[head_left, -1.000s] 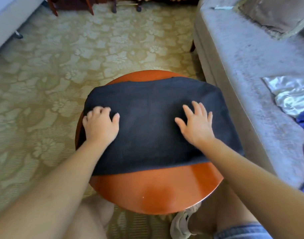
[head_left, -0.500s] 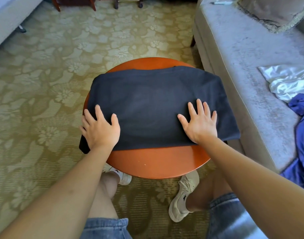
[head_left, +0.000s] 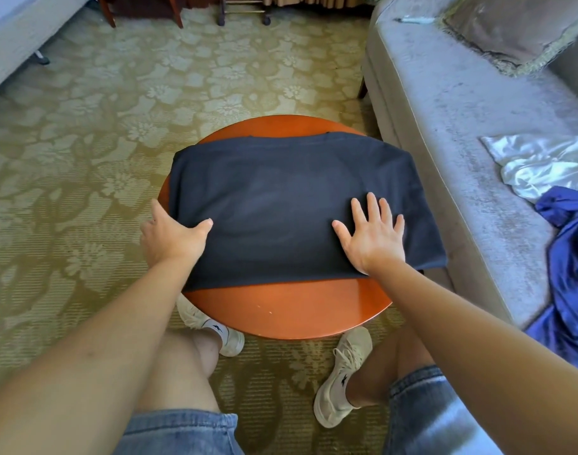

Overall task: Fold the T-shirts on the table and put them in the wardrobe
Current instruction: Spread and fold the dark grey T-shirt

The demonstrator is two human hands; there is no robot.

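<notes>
Hands folding 1 dark T-shirt (head_left: 281, 198) on the round worktop (head_left: 290, 311).
Left hand (head_left: 172, 239) is pinching its left edge, thumb on top, likely to start a fold; right hand (head_left: 371, 239) is pressing flat, fingers spread, likely anchoring the cloth.

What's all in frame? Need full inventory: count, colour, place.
T-shirt: 1, dark navy, folded on table, right end overhanging
table: 1, reddish-brown, round, centre
sofa: 1, grey, right
cushion: 1, grey-brown, sofa's far end
shiny cloth: 1, silvery white, sofa seat
blue cloth: 1, blue, draped over sofa's front edge
carpet: 1, olive-gold floral, floor
shoes: 2, off-white, by table's near edge
shorts: 1, blue denim, bottom
left hand: 1, T-shirt's left edge, thumb on top, rest mostly hidden
right hand: 1, flat on T-shirt, fingers spread
</notes>
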